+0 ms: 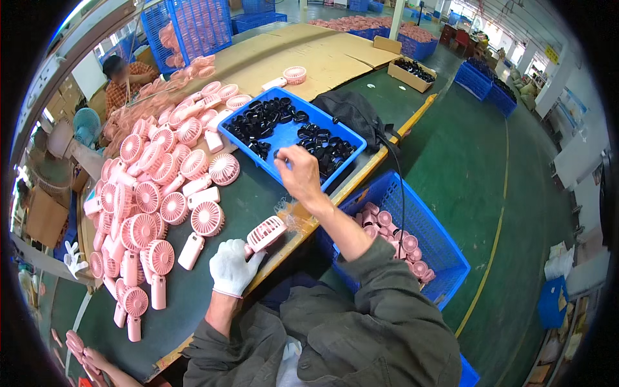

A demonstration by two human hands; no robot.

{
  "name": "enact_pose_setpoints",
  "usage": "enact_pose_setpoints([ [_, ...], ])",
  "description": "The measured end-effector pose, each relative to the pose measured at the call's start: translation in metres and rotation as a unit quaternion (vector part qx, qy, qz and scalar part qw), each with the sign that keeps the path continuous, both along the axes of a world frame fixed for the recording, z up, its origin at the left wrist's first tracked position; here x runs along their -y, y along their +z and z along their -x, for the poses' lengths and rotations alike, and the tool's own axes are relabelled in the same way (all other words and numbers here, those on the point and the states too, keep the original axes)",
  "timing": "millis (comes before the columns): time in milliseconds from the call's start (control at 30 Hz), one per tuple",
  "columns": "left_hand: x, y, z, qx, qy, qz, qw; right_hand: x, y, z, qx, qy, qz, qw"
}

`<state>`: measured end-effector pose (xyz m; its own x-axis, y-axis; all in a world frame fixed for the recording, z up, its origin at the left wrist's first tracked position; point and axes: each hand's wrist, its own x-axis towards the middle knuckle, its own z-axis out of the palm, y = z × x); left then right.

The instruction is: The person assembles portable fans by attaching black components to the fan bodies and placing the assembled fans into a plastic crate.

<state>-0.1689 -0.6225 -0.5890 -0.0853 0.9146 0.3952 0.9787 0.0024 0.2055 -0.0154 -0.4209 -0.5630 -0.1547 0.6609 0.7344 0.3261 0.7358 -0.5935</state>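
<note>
My left hand (233, 267), in a white glove, grips a pink handheld fan (267, 233) by its handle near the table's front edge. The fan's slotted head points away to the right. My bare right hand (298, 173) is over the near rim of a shallow blue tray (284, 137), fingers pinched together. A bit of something dark shows at the fingertips, perhaps one of the small black round parts (258, 122) that lie in the tray. Left of the tray, many pink fans (147, 195) are heaped on the dark green tabletop.
Below the table edge, a blue crate (445, 267) holds pink fans. A black bag (351, 113) with a hanging cord lies beside the tray. Clear plastic strands (287, 213) sit at the edge. Another person (126, 80) sits across the table; someone's hand (97, 361) shows lower left.
</note>
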Motion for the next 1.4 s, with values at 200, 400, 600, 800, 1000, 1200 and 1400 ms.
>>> enact_pose_setpoints([
  [200,-0.004,-0.003,0.006,-0.014,-0.027,-0.006,1.0,0.099,0.0,-0.006,-0.199,0.121,0.224,0.946],
  [400,0.001,-0.005,0.014,0.145,-0.02,-0.056,0.988,0.143,-0.007,-0.015,-0.171,0.142,0.194,0.956],
  [600,0.018,-0.031,0.019,0.766,-0.032,-0.088,0.636,0.179,-0.003,-0.012,-0.161,0.156,0.167,0.96],
  [800,0.045,-0.01,-0.001,0.768,-0.054,-0.139,0.623,0.205,-0.011,0.002,-0.192,0.255,0.225,0.921],
  [1000,0.049,0.006,0.002,0.659,-0.023,-0.076,0.748,0.204,0.0,0.006,-0.329,0.379,0.431,0.75],
  [1200,0.055,0.04,-0.007,0.502,-0.012,-0.024,0.864,0.201,-0.013,0.019,-0.31,0.401,0.407,0.76],
  [1400,0.044,0.039,0.0,0.427,0.023,-0.05,0.903,0.195,-0.02,0.022,-0.318,0.36,0.45,0.753],
])
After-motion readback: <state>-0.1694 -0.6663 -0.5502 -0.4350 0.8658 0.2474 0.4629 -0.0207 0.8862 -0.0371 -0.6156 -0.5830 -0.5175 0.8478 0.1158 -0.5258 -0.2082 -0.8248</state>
